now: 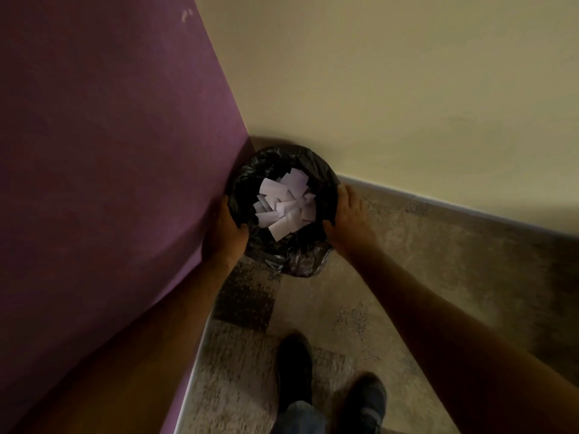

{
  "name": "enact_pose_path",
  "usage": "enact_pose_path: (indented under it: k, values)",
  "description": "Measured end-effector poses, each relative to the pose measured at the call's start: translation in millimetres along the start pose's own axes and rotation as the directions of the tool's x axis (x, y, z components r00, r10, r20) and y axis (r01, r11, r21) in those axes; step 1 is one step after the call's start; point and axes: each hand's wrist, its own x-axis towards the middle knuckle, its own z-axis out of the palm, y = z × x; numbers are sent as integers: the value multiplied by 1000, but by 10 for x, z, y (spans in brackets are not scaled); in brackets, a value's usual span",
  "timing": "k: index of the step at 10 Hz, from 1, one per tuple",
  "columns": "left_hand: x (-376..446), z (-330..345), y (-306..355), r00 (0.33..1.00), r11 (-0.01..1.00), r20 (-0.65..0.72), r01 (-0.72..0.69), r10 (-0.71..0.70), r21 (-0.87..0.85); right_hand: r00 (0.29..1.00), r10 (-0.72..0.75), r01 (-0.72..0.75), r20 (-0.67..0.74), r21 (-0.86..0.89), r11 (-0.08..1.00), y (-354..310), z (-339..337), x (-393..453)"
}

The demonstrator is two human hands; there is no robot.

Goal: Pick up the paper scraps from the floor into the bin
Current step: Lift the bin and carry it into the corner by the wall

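Nearest the camera: two dark shoes on the speckled beige floor, jeans cuff visible above them. One darker floor tile sits just ahead of the left shoe, next to the purple wall.

Both bare forearms reach forward and down to the bin.

Left hand: grips the bin's left rim, thumb hooked over the edge into the liner, fingers curled round the outside and mostly hidden between the bin and the wall. Clamped on the bin.

Right hand: on the bin's right rim, thumb pressed on the near edge, fingers wrapped along the outer side. Also clamped on the bin.

Bin: round, lined with a black plastic bag whose slack bunches over the near side. It stands in the corner, touching or just beside the purple wall on the left and close to the cream wall behind. Cannot tell whether it rests on the floor or is lifted slightly.

Paper scraps: a pile of white rectangular strips inside the bin, overlapping at mixed angles, filling the middle of the opening. No scraps visible on the floor in view.

Farther back: a pale baseboard runs along the foot of the cream wall. A small pale scuff marks the purple wall near the top.
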Motion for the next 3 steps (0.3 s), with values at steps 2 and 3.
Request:
enact_pose_path:
  k: [2,3]
  values:
    - [-632,-583,491,972,896,71,-234,224,378,973,-185,222,139,-348,911,-208,-496,-742]
    - [-910,-929,726,913,805,25,-372,407,462,963,-269,254,9,-356,899,-373,-964,-968]
